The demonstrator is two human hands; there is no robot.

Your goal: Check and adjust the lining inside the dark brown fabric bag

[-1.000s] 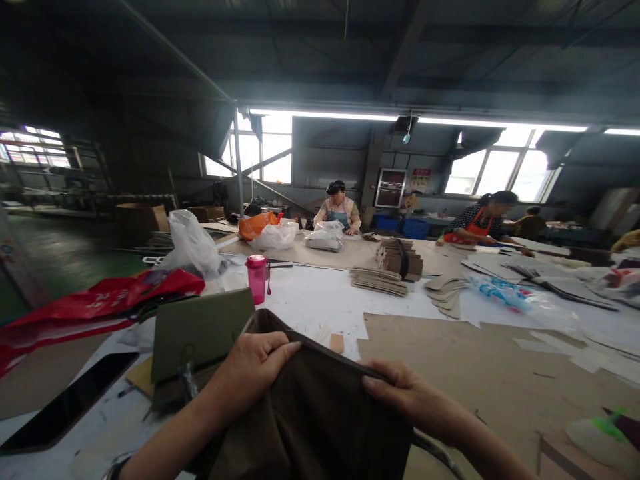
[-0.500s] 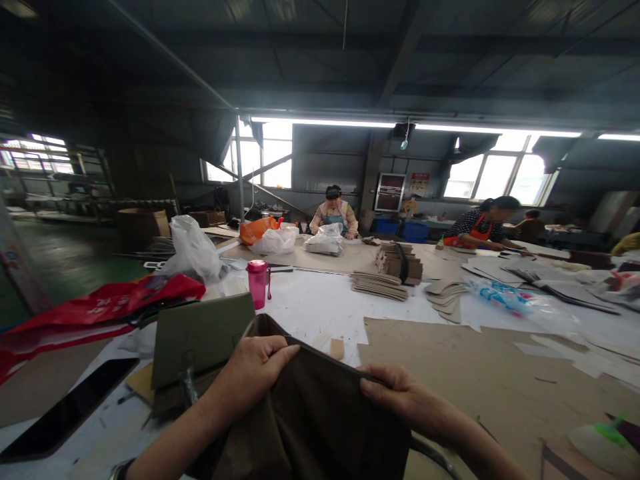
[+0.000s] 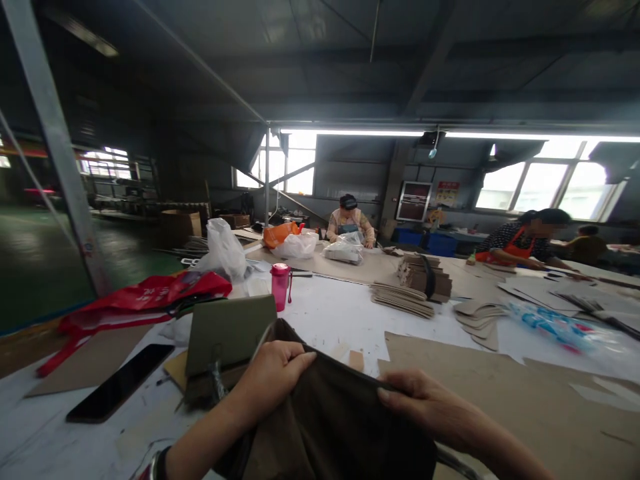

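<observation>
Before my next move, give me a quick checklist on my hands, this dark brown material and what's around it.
1. Left hand pinching the edge of the dark brown material: ok.
2. Right hand gripping the same edge, apart from the left: ok.
3. Phone apart from the material: ok.
4. Pink bottle upright, lid on: ok.
5. White tabletop free of scraps: not ok, a tan scrap lies beyond the material.
6. Material's lower end: cannot tell, out of frame.

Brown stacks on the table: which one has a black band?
The tall middle stack: a black band crosses it, while the low stack at its left and the fanned stack at its right show none.
</observation>
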